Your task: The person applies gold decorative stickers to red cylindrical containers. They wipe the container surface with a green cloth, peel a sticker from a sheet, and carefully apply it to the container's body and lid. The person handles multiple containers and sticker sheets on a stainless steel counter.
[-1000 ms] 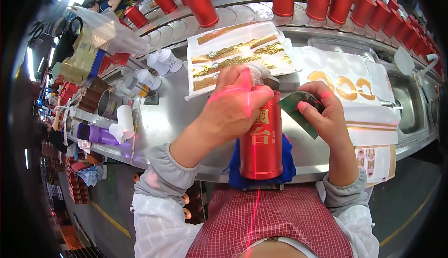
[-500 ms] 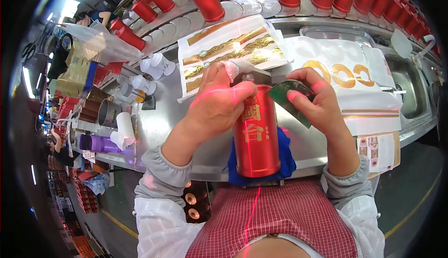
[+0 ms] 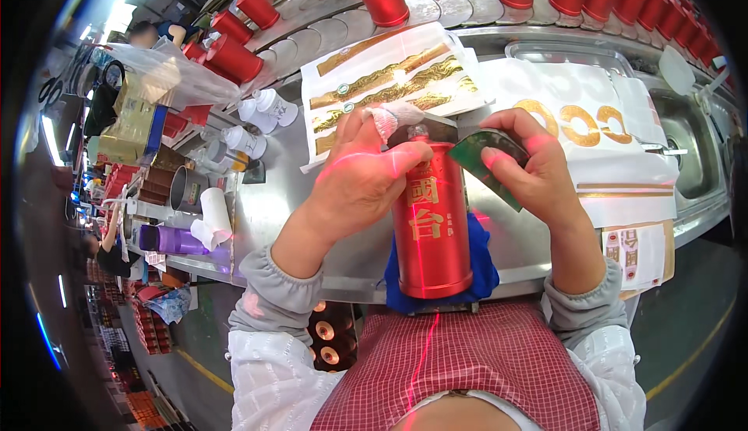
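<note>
At six o'clock, left hand (image 3: 366,178) clasps the red bottle (image 3: 431,220); right hand (image 3: 534,174) pinches a green card (image 3: 489,160): best steady the bottle while pressing evenly.

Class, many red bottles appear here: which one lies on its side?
The red bottle under the left hand, lying on the blue cloth; the others stand upright behind.

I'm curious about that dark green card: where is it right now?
In the head view, the green card is pinched in the right hand, just right of the red bottle that the left hand steadies.
</note>
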The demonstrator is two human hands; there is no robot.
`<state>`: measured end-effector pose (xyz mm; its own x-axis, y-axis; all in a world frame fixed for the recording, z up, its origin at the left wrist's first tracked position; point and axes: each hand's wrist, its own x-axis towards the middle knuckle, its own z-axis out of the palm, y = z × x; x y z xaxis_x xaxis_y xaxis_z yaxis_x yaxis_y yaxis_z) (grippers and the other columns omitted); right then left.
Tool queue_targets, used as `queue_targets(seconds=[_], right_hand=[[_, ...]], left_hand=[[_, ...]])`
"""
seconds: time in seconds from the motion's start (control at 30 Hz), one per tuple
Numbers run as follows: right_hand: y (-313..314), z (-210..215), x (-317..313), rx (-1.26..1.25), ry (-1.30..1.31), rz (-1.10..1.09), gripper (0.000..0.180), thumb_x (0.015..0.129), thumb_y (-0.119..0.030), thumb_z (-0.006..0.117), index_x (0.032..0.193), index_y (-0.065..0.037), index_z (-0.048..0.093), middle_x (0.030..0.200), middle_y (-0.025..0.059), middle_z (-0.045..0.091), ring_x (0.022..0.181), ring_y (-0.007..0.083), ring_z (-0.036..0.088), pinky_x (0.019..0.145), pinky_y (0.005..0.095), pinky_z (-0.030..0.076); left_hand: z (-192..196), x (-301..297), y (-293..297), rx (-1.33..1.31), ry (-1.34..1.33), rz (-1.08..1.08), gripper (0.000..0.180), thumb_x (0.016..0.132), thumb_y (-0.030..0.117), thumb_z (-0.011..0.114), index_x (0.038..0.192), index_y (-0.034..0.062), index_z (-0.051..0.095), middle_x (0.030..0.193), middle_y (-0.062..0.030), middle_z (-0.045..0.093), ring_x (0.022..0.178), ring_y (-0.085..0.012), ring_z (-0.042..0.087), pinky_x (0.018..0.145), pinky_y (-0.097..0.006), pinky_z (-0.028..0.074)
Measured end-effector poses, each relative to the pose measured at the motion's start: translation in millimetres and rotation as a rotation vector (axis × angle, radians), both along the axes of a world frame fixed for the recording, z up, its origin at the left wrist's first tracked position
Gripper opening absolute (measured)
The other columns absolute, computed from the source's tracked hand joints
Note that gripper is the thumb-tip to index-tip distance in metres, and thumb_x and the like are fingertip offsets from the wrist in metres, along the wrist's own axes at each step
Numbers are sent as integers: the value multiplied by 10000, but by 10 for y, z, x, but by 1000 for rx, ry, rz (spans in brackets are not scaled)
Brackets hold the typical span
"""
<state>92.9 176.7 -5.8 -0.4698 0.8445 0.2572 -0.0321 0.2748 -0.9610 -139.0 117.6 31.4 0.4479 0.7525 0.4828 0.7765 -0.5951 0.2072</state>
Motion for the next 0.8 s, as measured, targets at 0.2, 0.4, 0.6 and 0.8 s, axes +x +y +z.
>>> queue_targets(seconds=[0.2,0.4,0.6,0.8], right_hand=[[-1,60,-27,-32,-26,25,219,834,-87,611,1032,2,581,801,53,628,721,88,571,651,252,481],[106,129,-68,-31,-117,155,266,853,-75,615,1107,-10,566,996,39,610,914,83,564,802,239,472],[76,105,-131,18,19,258,272,839,-59,569,1106,-11,592,990,88,631,872,160,602,803,300,497],[53,25,37,467,-69,219,343,836,57,594,1164,-43,615,1393,185,465,1140,242,566,777,295,535]], left_hand=[[-2,-33,34,-73,-44,-15,333,690,-39,578,976,120,640,1044,-139,559,976,-351,484,844,-428,388],[45,-24,-7,-192,-197,52,238,724,3,566,947,80,599,931,-131,590,919,-335,460,843,-431,384],[7,-29,3,-245,-234,9,179,748,65,595,927,67,599,1031,-147,593,999,-334,463,881,-435,380],[94,8,-105,-155,-200,-7,130,733,81,642,852,63,593,1164,-184,547,1087,-363,478,946,-443,371]])
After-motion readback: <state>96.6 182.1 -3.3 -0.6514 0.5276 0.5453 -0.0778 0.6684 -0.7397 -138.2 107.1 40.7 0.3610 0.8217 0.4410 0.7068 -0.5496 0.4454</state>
